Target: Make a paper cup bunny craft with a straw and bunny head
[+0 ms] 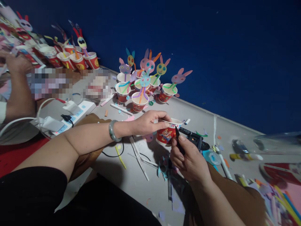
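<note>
A red paper cup (164, 135) with a white rim and a printed cartoon figure stands upright on the grey table. My left hand (152, 121), a bangle at its wrist, grips the cup by the rim, thumb outside and fingers over the far side. In my right hand (185, 155) is a slim black pointed tool (179, 141); its exact kind is unclear. The tool's tip is at the cup's right side, near the rim; whether it pierces the wall I cannot tell. Just behind sits a black device like a clamp or stand (195, 138).
Finished cups with paper rabbit heads (140, 102) stand near the blue wall (211, 56). A power strip (78, 116) with cables lies left. Another person's hand (20, 64) is at far left. Paper scraps, white sticks (139, 160) and a glue stick (245, 157) lie about.
</note>
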Tool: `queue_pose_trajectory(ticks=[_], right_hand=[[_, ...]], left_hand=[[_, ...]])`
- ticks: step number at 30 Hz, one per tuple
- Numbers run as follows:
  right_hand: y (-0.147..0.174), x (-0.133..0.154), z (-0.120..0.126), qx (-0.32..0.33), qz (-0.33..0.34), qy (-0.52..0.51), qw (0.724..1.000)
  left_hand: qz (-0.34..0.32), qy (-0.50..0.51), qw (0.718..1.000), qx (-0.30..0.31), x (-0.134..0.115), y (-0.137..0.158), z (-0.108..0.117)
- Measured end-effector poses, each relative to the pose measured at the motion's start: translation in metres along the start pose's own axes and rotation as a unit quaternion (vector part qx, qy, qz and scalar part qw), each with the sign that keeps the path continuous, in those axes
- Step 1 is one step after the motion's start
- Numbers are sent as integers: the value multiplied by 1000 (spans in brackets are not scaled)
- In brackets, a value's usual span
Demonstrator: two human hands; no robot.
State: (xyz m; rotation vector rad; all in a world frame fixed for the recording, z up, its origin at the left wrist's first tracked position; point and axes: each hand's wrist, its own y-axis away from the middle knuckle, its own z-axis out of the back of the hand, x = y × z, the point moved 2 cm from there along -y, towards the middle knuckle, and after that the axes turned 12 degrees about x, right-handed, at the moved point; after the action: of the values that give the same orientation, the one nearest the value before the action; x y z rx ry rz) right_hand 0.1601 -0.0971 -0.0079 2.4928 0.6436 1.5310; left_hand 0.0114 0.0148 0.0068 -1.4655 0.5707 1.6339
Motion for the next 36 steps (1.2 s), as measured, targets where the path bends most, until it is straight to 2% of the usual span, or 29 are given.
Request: queue_pose_trajectory(ticks=[8, 16, 21, 31, 36], right_hand=[[2, 4, 5, 11, -1, 39, 999], [2, 6, 6, 26, -24, 33, 999], [3, 7, 5, 36, -37, 38, 998], [4, 8, 7, 39, -56, 46, 997], [4, 7, 7, 41, -65, 48, 996]], left_hand=[[24, 16, 1000, 8, 0, -2, 8], [22, 3, 999, 25, -5, -2, 10], [42, -2, 998, 42, -8, -2, 11], [15, -22, 997, 77, -8, -1, 15], [31, -35, 995, 92, -11, 0, 16]])
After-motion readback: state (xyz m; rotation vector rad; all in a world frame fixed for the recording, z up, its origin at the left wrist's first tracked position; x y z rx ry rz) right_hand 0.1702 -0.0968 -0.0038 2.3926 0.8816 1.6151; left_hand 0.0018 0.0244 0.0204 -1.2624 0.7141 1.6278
